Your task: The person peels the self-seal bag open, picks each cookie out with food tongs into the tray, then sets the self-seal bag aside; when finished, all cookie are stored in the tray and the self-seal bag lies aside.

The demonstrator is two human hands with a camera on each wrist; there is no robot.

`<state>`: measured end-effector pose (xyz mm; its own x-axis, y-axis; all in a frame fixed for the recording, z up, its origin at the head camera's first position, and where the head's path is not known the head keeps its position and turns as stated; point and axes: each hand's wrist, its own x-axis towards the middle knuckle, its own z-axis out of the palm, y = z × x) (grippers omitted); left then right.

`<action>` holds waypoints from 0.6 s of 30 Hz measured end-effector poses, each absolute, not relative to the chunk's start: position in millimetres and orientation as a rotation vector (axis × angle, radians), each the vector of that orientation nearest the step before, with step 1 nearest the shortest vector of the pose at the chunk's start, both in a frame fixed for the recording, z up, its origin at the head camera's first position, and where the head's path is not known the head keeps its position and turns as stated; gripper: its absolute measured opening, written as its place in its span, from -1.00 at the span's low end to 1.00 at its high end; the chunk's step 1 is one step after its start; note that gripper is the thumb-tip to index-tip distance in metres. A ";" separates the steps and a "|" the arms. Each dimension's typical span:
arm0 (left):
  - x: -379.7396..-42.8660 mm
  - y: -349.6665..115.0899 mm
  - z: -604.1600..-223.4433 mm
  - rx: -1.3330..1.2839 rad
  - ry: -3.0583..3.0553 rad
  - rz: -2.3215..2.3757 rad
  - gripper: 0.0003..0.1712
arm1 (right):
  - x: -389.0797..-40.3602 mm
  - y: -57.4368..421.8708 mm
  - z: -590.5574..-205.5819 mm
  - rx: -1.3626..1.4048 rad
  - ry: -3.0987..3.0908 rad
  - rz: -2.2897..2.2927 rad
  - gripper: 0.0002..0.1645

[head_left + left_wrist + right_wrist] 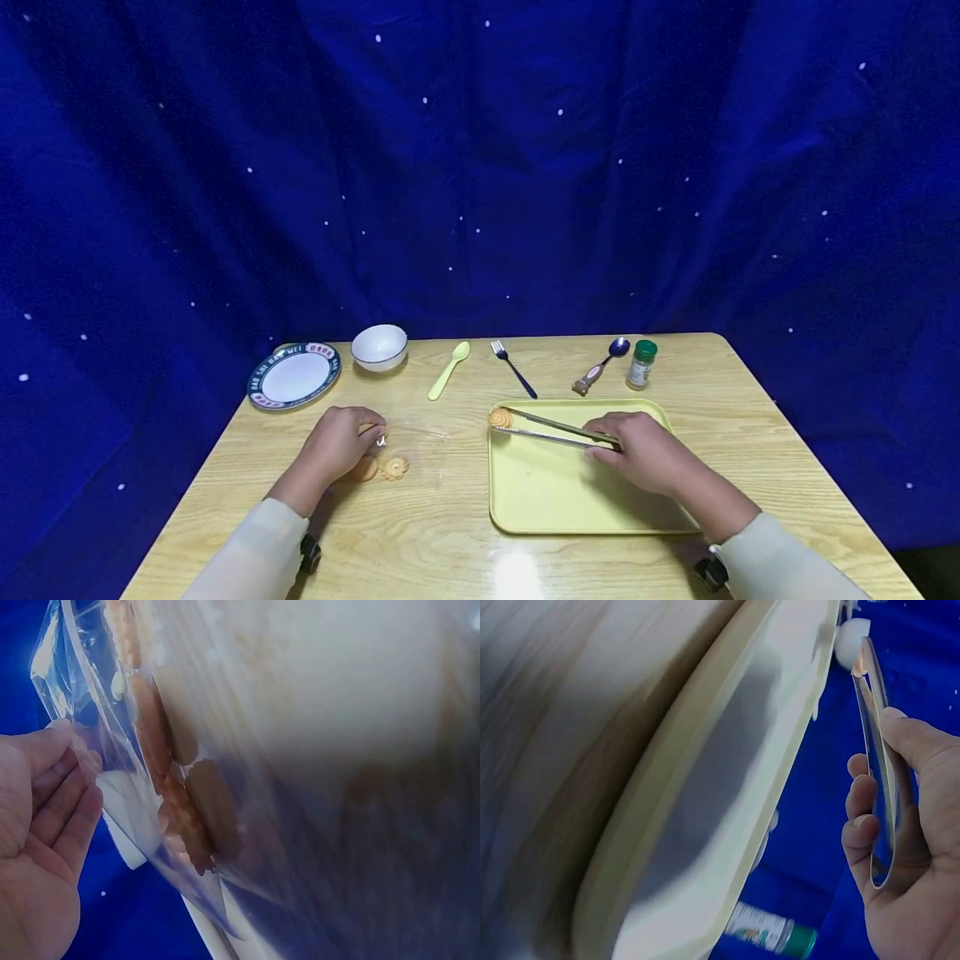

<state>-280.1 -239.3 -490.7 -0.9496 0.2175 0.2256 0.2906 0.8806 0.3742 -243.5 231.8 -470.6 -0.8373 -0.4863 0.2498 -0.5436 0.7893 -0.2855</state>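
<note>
My left hand [347,439] pinches the edge of a clear plastic bag [423,454] at the left of the table. Inside that bag lie several cookies, among them a ridged one with a ring shape [394,468] and a plain round one [365,469]; the left wrist view shows them edge-on through the film [150,735]. With my right hand [641,450] I grip metal tongs [555,422], which reach left across the yellow tray [570,500]. Between the tongs' tips is a swirled cookie [500,418], over the tray's far left corner.
Along the back stand a dark-rimmed plate [296,375], a white bowl [380,348], a pale yellow spoon [448,372], a fork [515,371], a dark spoon with a bear handle [600,367] and a green-capped shaker [641,365]. A blue curtain [480,167] hangs behind the table.
</note>
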 end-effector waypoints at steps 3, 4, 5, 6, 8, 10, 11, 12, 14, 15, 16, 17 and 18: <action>-281.5 -239.2 -490.9 -0.400 -2.876 -0.602 -0.90 | -243.2 242.8 -472.6 0.766 -2.832 0.512 -0.65; -281.5 -240.1 -491.1 -0.398 -2.875 -0.600 -0.91 | -243.6 244.3 -473.8 0.761 -2.838 0.508 -0.66; -281.4 -240.9 -491.2 -0.395 -2.875 -0.599 -0.91 | -244.2 245.4 -475.2 0.759 -2.842 0.499 -0.66; -281.4 -241.5 -491.2 -0.400 -2.872 -0.597 -0.91 | -244.7 246.1 -476.9 0.753 -2.847 0.492 -0.66; -281.0 -242.2 -490.8 -0.400 -2.871 -0.606 -0.91 | -245.8 246.9 -479.3 0.751 -2.852 0.485 -0.66; -280.9 -242.2 -490.4 -0.396 -2.876 -0.620 -0.91 | -246.8 247.4 -481.3 0.754 -2.849 0.481 -0.66; -280.8 -242.2 -490.4 -0.394 -2.879 -0.625 -0.90 | -247.4 247.7 -482.3 0.755 -2.847 0.477 -0.67; -280.7 -242.1 -490.3 -0.395 -2.880 -0.630 -0.90 | -247.8 247.8 -482.9 0.756 -2.846 0.475 -0.67; -280.9 -241.7 -490.0 -0.387 -2.887 -0.642 -0.89 | -248.5 248.2 -484.1 0.757 -2.844 0.473 -0.68; -281.0 -241.7 -489.9 -0.389 -2.887 -0.644 -0.89 | -248.7 248.4 -484.5 0.756 -2.844 0.472 -0.68; -281.0 -241.7 -489.8 -0.389 -2.885 -0.645 -0.89 | -248.8 248.5 -484.8 0.754 -2.845 0.470 -0.68; -280.9 -241.7 -489.4 -0.388 -2.883 -0.648 -0.89 | -248.7 248.6 -484.9 0.752 -2.847 0.470 -0.68; -280.8 -241.6 -489.1 -0.389 -2.882 -0.648 -0.89 | -248.6 248.6 -484.9 0.750 -2.848 0.469 -0.68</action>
<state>-280.8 -241.6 -489.1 -0.9530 0.2158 0.2126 0.2860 0.8722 0.3969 -248.6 248.6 -484.9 -0.8617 -0.4524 0.2299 -0.5022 0.8251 -0.2588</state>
